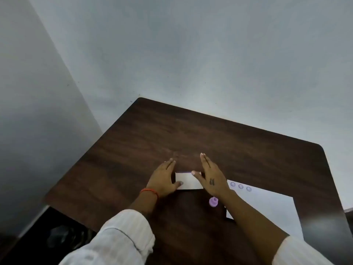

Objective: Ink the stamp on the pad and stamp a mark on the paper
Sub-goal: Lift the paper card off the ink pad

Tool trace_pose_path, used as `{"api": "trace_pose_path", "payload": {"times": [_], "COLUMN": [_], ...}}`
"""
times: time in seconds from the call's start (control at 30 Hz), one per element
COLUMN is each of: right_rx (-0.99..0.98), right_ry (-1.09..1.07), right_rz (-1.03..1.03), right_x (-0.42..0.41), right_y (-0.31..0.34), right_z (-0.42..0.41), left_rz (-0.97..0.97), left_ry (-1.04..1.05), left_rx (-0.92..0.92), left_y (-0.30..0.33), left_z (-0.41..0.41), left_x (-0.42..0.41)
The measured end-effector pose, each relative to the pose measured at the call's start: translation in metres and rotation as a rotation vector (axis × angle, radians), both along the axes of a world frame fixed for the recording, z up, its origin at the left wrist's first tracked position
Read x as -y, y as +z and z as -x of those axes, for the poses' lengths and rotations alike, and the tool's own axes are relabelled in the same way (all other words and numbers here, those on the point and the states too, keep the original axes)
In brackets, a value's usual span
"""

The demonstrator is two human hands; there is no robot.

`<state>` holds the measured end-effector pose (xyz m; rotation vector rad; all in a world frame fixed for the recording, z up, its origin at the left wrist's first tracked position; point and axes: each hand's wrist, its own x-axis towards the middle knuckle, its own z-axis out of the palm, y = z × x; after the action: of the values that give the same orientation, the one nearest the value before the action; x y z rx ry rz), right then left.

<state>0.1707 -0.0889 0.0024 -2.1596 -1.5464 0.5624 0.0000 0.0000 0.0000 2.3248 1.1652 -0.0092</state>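
Note:
A small white ink pad box with a purple back edge lies on the dark wooden table. My left hand rests against the box's left side, thumb on its lid. My right hand flanks its right side, thumb tip on the lid, fingers straight. A purple stamp stands upright on the table just below my right hand, untouched. A white sheet of paper lies to the right, with three round purple marks along its top edge.
The table stands in a corner between pale walls. Its left edge drops to a dark floor at lower left. The table's far half holds nothing else.

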Motion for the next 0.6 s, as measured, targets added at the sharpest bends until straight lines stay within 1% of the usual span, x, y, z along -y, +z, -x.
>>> {"api": "trace_pose_path", "payload": {"times": [0.17,0.27,0.43,0.6], "right_rx": [0.037,0.070,0.121,0.109], "right_ry": [0.109,0.151,0.208,0.205], "right_rz": [0.155,0.174,0.223,0.212], "right_x": [0.002,-0.001,0.000,0.001], "right_y": [-0.008,-0.012,-0.015,-0.015], "right_z": [-0.002,-0.004,-0.009,-0.013], "left_rz": [0.024,-0.006,0.002,0.007], "left_ry": [-0.086,-0.113,-0.146,-0.168], "left_rx": [-0.015,-0.024,-0.014,0.014], "left_y": [-0.011,-0.015,-0.017,-0.016], "left_z": [0.004,0.003,0.000,-0.007], "left_x": [0.003,0.001,0.000,0.004]}}
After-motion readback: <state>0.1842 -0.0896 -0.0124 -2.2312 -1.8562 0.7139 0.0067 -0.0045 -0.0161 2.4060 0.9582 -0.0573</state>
